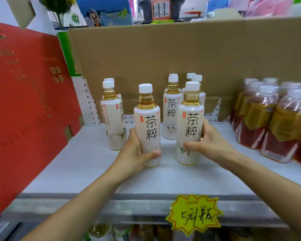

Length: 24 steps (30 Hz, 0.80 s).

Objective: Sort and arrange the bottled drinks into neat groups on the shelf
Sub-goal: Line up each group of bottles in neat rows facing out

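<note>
While the left hand wraps fingers and thumb around a tea bottle near the front of the white shelf, the right hand grips a second tea bottle just beside it. Both stand upright. More matching bottles stand behind, and wrapped red bottles sit at the right.

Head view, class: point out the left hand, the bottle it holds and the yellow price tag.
left hand (pixel 135 153), head view, back of the hand.
bottle it holds (pixel 147 119), head view, white label.
yellow price tag (pixel 195 214), head view, handwritten middle.
</note>
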Each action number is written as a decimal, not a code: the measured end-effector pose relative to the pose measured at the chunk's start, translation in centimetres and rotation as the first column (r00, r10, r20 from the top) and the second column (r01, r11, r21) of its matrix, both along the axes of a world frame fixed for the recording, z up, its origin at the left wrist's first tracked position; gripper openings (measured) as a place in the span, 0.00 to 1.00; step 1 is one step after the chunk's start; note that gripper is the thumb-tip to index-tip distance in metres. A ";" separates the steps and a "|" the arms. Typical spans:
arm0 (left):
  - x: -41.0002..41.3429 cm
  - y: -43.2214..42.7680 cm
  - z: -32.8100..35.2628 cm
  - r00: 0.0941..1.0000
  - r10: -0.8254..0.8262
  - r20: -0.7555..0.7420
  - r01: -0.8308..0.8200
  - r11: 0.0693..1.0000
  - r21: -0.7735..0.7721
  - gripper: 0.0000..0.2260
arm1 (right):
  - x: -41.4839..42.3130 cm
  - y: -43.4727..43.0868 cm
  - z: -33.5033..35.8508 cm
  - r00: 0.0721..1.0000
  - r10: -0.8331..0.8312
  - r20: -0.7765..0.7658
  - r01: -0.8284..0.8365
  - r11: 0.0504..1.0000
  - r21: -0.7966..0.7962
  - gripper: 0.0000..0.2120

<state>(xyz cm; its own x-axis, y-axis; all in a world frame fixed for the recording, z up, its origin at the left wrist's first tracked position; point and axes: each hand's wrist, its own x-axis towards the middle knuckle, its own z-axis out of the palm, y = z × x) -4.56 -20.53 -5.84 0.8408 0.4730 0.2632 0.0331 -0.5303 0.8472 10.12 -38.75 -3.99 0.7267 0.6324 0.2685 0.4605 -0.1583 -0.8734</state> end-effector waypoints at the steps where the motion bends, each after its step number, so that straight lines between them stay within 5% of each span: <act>1: 1.1 -0.7 0.0 1.000 0.007 0.009 -0.008 1.000 0.005 0.37 | 0.5 -0.6 -0.3 0.999 -0.033 0.027 0.033 0.999 0.000 0.38; 5: 5.0 -2.7 -0.5 0.999 0.029 0.038 -0.029 1.000 -0.005 0.38 | 2.1 -2.3 -1.2 0.980 -0.161 0.114 0.166 0.985 -0.042 0.40; 11: 8.0 -3.6 -1.1 0.995 -0.012 0.094 0.017 0.998 -0.054 0.35 | 3.9 -2.4 -1.9 0.985 -0.153 0.080 0.151 0.988 0.031 0.31; 20: 8.0 -4.0 -0.8 0.992 0.018 0.127 -0.014 0.999 -0.033 0.34 | 4.7 -1.6 -2.7 0.985 -0.141 0.099 0.136 0.989 0.056 0.31; 24: 5.7 -3.6 0.1 0.942 0.255 0.218 -0.303 0.925 0.229 0.43 | 4.3 -2.2 -2.6 0.961 -0.244 0.130 0.220 0.960 0.173 0.43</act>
<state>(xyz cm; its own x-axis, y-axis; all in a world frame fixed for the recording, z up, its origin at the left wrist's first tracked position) 1.16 -24.14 -5.73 0.6113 0.5776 0.5411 0.0704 -0.7206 0.6898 14.41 -40.97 -6.55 0.7926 0.3929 0.4664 0.5539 -0.1440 -0.8200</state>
